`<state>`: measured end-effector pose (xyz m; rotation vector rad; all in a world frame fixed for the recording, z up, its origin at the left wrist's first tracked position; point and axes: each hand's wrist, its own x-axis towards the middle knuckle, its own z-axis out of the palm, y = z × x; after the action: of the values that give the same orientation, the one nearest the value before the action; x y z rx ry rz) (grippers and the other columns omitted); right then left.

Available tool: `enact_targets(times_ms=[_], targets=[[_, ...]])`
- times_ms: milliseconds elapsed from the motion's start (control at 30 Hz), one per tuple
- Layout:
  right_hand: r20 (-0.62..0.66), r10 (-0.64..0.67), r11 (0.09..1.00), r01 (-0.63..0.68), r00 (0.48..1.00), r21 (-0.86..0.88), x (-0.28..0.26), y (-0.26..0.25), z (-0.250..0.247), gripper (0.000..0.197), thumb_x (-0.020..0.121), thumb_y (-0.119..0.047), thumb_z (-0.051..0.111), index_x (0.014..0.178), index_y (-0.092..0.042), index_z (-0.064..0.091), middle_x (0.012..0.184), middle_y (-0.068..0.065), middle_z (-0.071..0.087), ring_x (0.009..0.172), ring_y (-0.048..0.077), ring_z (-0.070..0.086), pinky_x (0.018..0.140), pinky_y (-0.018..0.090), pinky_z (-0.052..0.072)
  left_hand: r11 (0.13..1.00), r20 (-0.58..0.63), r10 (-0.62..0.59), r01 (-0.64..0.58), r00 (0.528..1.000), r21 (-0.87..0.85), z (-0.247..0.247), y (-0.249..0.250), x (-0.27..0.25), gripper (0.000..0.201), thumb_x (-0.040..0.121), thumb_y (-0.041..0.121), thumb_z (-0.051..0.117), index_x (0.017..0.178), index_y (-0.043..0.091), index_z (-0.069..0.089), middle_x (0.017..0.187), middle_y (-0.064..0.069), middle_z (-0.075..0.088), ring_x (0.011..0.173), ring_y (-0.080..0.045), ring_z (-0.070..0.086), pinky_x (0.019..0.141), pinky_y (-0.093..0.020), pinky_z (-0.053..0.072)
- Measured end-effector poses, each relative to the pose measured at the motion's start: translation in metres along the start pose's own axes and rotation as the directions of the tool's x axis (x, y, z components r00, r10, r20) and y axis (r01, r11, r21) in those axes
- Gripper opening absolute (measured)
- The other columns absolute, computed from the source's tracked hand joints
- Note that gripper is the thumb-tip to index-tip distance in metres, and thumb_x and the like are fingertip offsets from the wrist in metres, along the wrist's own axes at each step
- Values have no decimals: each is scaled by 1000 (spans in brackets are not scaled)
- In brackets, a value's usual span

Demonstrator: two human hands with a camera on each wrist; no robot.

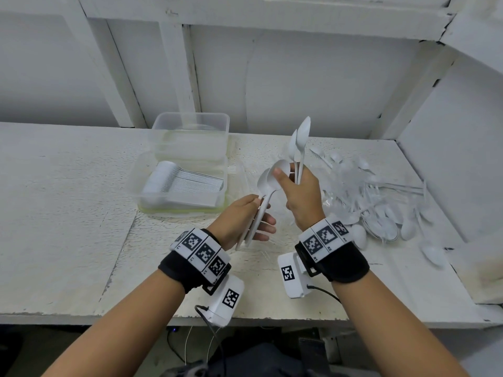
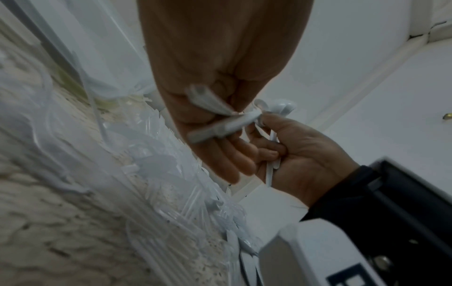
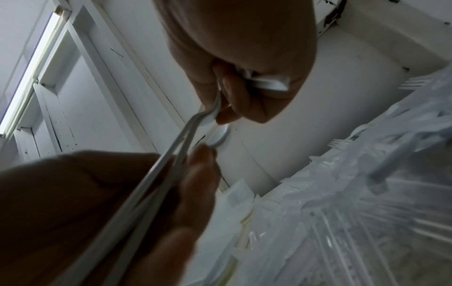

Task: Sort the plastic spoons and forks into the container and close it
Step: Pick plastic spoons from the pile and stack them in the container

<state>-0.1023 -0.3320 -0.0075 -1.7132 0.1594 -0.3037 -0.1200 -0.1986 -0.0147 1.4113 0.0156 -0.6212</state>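
Pinched in the left hand (image 1: pixel 245 219): a small nested stack (image 1: pixel 268 186) of white spoons, thumb on top, fingers curled under the handles, bowls raised and tilted toward the right hand (image 1: pixel 299 197). Clutched in that right hand: a few upright spoons (image 1: pixel 300 140), handles wrapped in the fist, bowls pointing up, thumb laid against the top bowl of the left hand's stack. Both bundles held above the table (image 1: pixel 68 200), just to the right of the container (image 1: pixel 136 183). Packed inside it already: a tidy spoon row (image 1: pixel 174 180), bowls to the left. Propped behind it: a clear lid or second tub (image 1: pixel 190 126); impossible to tell which. Left well off to the right: a loose pile (image 1: pixel 381 202) of spoons, with clear forks (image 3: pixel 413 84) scattered beside it in the right wrist view. Judged to be mid-merge, feeding the right hand's spoons onto the left hand's stack. Called for turning each spoon the same way up, seating bowl into bowl before letting go, and easing the left thumb only enough to admit the next one. Worth squaring the handle ends before lowering the bundle against the row, bowls on the same side. Much sorting and the closing not yet done.
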Motion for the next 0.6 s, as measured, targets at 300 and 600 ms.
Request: enact_targets(times_ms=[300,600], targets=[[12,9,1000,-9,1000,-10,2,13,6,20,89,-22,60,99,-30,45,96,-5,52,85,13,50,60,22,40,997,178,-54,64,983,-51,-9,5,-1,24,101,18,30,104,10,52,55,-2,49,39,-11,41,39,-19,38],[70,96,995,-94,993,-30,5,17,5,18,89,-17,59,97,-29,49,83,-6,50,69,9,47,40,14,35,972,200,-159,189,967,-139,-10,4,4,31,100,27,30,101,11,57,57,1,44,41,-9,38,39,-17,31]])
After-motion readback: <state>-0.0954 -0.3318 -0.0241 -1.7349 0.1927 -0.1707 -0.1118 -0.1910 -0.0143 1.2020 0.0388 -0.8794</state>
